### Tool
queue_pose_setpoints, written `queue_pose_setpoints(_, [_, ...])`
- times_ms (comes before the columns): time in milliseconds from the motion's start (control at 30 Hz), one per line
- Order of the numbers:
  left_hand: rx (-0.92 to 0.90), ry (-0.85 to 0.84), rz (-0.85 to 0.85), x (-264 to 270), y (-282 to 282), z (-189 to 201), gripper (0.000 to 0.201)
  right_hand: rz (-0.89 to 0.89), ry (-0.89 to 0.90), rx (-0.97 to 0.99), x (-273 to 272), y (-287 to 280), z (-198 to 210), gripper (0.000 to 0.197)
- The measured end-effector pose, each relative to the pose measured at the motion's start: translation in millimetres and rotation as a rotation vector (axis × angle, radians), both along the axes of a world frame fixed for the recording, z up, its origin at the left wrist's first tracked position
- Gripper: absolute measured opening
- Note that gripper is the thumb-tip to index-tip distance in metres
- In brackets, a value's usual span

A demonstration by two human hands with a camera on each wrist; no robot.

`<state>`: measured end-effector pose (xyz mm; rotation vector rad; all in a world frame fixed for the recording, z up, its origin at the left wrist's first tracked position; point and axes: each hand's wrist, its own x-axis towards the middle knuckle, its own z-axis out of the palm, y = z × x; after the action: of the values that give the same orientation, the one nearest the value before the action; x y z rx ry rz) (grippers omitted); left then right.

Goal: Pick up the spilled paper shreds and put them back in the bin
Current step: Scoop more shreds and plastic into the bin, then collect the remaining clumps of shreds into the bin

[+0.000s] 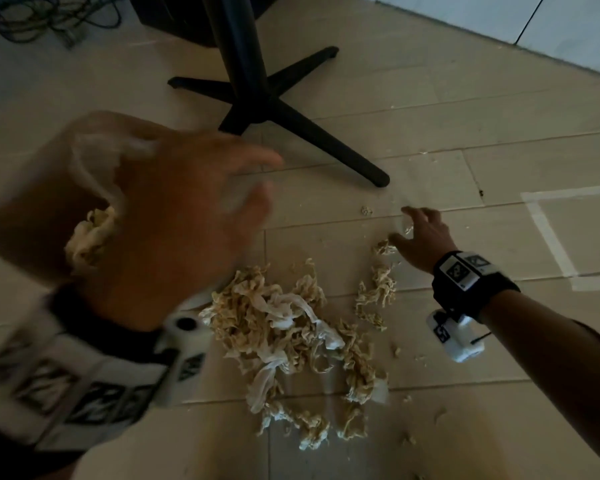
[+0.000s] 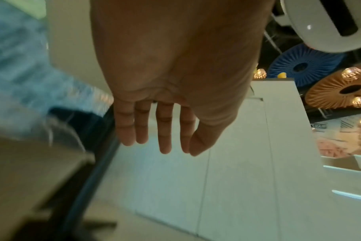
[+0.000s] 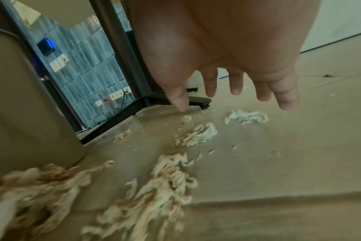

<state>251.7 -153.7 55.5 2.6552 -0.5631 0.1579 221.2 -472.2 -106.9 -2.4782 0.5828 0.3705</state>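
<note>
Beige paper shreds (image 1: pixel 284 334) lie in a big pile on the tiled floor, with smaller clumps (image 1: pixel 378 289) to its right. The brown bin (image 1: pixel 25 216) stands at the left, lined with clear plastic, and some shreds (image 1: pixel 87 237) sit inside it. My left hand (image 1: pixel 264 181) is blurred above the bin's mouth; in the left wrist view the left hand (image 2: pixel 165 146) has straight fingers and holds nothing. My right hand (image 1: pixel 400 225) hovers low over a small clump (image 1: pixel 383 247), fingers spread. In the right wrist view the right hand (image 3: pixel 216 101) is empty above scattered clumps (image 3: pixel 198 133).
A black table pedestal with a cross-shaped base (image 1: pixel 274 105) stands just beyond the shreds. White tape (image 1: pixel 548 237) marks the floor at the right. Tangled cables (image 1: pixel 42 15) lie at the far left. The wall runs across the top right.
</note>
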Motion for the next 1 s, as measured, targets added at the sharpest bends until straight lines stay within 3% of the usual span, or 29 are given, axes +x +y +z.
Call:
queue_pose_setpoints(33, [0.003,0.049,-0.056,-18,-23,5,0.030,0.006,0.015,-0.009,6,-3,-3,0.066])
queue_pose_setpoints(100, [-0.050,0.133,-0.133,-42,-51,-2,0.036,0.030,0.036,-0.003,14,-5,-6,0.067])
queue_pose_setpoints(167, [0.009,0.387,-0.046,-11,-55,-45,0.046,0.074,0.055,0.005,22,-3,-12,0.067])
queue_pose_setpoints(233, [0.031,0.507,0.059,20,-58,-85,0.052,0.133,0.066,-0.013,28,4,-18,0.066])
queue_pose_setpoints(400, [0.150,0.591,0.223,71,-51,-143,0.069,0.282,0.077,-0.134,33,19,-29,0.065])
queue_pose_setpoints(567, [0.185,0.650,0.303,101,-39,-177,0.070,0.359,0.027,-0.191,29,34,-35,0.061])
queue_pose_setpoints(733, [0.272,0.654,0.157,79,-48,-187,0.059,0.450,-0.056,-0.174,7,47,-38,0.056])
queue_pose_setpoints(867, [0.242,0.598,-0.034,22,-65,-177,0.058,0.366,-0.197,-0.132,11,53,-28,0.054])
queue_pose_setpoints(1000, [0.204,0.601,-0.161,-16,-81,-161,0.042,0.345,-0.057,-0.153,41,39,-31,0.063])
